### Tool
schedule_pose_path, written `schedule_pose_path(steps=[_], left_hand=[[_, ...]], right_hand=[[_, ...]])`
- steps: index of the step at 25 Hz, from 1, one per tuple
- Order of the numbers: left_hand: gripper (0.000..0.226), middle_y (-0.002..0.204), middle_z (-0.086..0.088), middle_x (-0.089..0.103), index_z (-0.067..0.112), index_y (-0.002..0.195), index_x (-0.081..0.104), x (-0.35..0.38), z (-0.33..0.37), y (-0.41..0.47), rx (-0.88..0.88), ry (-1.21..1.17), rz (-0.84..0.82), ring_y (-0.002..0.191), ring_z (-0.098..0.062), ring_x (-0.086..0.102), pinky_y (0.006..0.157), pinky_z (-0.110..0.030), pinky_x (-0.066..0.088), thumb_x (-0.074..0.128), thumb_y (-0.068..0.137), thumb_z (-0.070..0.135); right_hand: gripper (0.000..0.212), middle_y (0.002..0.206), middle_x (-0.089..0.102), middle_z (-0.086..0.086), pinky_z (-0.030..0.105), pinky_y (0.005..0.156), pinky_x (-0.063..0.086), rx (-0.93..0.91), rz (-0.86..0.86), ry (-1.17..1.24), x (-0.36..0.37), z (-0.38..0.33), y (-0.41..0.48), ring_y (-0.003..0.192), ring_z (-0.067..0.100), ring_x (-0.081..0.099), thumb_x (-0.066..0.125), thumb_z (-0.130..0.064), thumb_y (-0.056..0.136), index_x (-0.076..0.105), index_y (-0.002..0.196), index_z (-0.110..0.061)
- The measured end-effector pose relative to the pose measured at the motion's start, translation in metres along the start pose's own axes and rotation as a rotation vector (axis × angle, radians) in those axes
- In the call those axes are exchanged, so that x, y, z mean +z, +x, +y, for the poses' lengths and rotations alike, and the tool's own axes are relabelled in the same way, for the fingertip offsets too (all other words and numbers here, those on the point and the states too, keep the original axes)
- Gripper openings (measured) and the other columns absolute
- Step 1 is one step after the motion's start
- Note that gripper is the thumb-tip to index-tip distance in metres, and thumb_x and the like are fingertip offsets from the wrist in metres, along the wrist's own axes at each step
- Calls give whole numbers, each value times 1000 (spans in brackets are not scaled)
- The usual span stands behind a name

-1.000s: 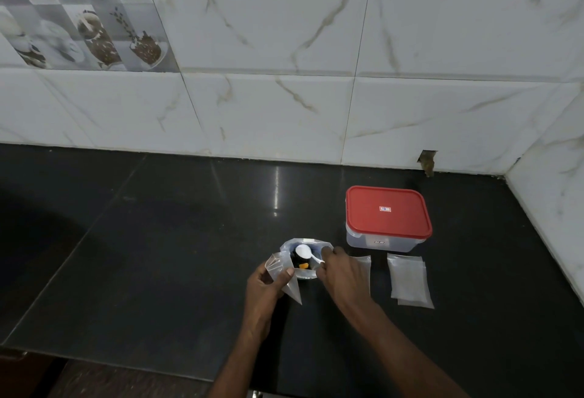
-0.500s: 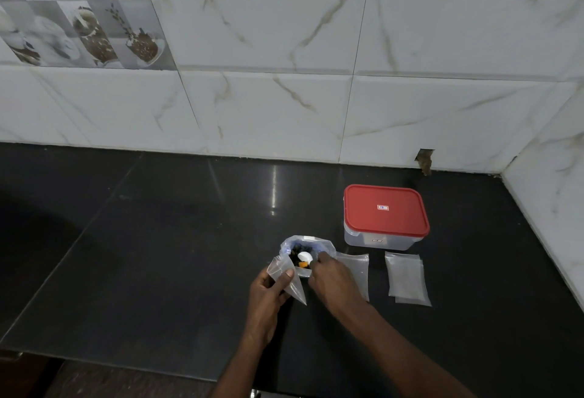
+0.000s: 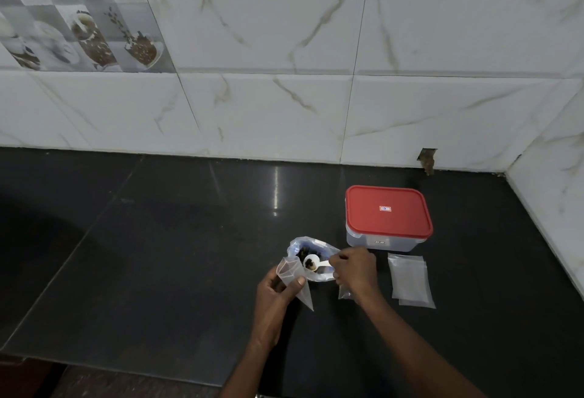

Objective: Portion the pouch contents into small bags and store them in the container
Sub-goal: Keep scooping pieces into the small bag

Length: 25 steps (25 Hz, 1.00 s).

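- We see the white marbled wall tiles [image 3: 284, 97] across the back, with a coffee-themed picture tile [image 3: 79, 12] at the upper left.
- Below them lies the glossy black counter [image 3: 158, 271], which carries everything else.
- The container [image 3: 373, 241] stands toward the right rear of the counter, clear-walled, with its red lid [image 3: 388, 211] closed on top.
- Our right hand [image 3: 355, 271] sits just in front of the container, its fingers curled and pinching the handle of a scoop.
- Our left hand [image 3: 275, 293] is beside it, with thumb and fingers gripping a small bag by its upper part.
- The pouch [image 3: 297, 244] stands open between and just behind the two hands, clear plastic with dark contents showing inside.
- A stack of empty small bags [image 3: 409, 277] lies flat in front of the container, to the right of the right hand.
- The held small bag [image 3: 289, 271] tilts with its mouth beside the pouch opening and its lower corner pointing down at the counter.
- One more flat bag [image 3: 343, 293] peeks out from under the right hand.
- The white scoop [image 3: 311, 261] hovers over the pouch mouth, its bowl near the held bag's opening and holding some dark material.
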<state>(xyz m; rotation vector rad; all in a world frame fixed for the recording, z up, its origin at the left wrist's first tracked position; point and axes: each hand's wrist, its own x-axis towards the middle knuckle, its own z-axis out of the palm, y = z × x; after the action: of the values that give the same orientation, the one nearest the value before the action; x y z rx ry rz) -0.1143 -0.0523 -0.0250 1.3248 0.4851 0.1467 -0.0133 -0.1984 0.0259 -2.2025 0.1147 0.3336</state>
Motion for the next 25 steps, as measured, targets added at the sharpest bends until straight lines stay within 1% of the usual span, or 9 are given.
schedule_pose_path(steps=[3, 5, 8, 10, 13, 16, 21, 23, 25], left_hand=[[45, 117, -5, 74, 24, 117, 70, -1, -1, 6, 21, 151, 87, 105, -18, 73, 92, -42, 59, 86, 75, 22], [44, 113, 0, 72, 33, 107, 68, 1, 0, 7, 36, 261, 152, 98, -10, 73, 84, -32, 60, 90, 69, 25], [47, 108, 9, 69, 42, 97, 61, 8, 6, 8, 72, 422, 179, 95, -5, 69, 81, -28, 58, 91, 64, 29], [46, 106, 11, 66, 43, 95, 60, 10, 11, 8, 81, 473, 184, 95, -3, 67, 82, -29, 58, 91, 63, 33], [50, 103, 12, 67, 37, 100, 63, 12, 11, 9, 73, 490, 183, 93, -3, 67, 80, -30, 59, 90, 59, 43], [53, 99, 9, 69, 29, 102, 67, 14, 9, 9, 80, 501, 209, 89, -5, 68, 79, -34, 60, 89, 57, 47], [49, 100, 10, 68, 40, 94, 62, 15, 13, 7, 100, 464, 207, 89, -4, 68, 78, -30, 59, 95, 58, 35], [50, 101, 11, 67, 42, 94, 61, 14, 13, 6, 102, 456, 193, 91, -3, 68, 79, -29, 58, 95, 59, 36], [49, 103, 11, 66, 43, 94, 60, 12, 10, 5, 100, 450, 200, 92, -3, 68, 80, -28, 58, 95, 60, 36]], right_hand=[[17, 58, 68, 12, 28, 47, 55, -32, 27, 86, -14, -7, -6, 45, 13, 61, 64, -3, 83, 72, 69, -2], [17, 57, 68, 8, 21, 45, 53, -90, 36, 134, -23, -14, -12, 43, 8, 60, 63, -1, 83, 73, 70, -4], [15, 59, 67, -3, 15, 47, 50, -263, 72, 139, -30, -24, -26, 48, 4, 61, 65, -2, 82, 74, 74, -11], [13, 67, 64, -7, 13, 54, 47, -497, 163, -9, -26, -21, -36, 56, 4, 59, 66, -5, 80, 75, 81, -14], [16, 84, 64, -2, 21, 57, 53, -892, 207, -364, -10, 3, -47, 67, 5, 60, 61, -16, 82, 71, 94, -14], [23, 95, 67, 5, 28, 59, 55, -1105, 233, -541, 6, 30, -53, 78, 17, 66, 61, -13, 84, 68, 105, -9], [27, 96, 70, 8, 27, 63, 57, -1107, 320, -515, 3, 34, -53, 80, 17, 68, 53, -15, 89, 72, 105, -5], [23, 91, 69, 5, 21, 64, 54, -974, 330, -377, 1, 31, -50, 75, 12, 65, 57, -14, 86, 73, 101, -6], [14, 82, 65, 2, 20, 58, 48, -748, 324, -253, -3, 26, -42, 66, 10, 59, 68, -6, 78, 73, 91, -10]])
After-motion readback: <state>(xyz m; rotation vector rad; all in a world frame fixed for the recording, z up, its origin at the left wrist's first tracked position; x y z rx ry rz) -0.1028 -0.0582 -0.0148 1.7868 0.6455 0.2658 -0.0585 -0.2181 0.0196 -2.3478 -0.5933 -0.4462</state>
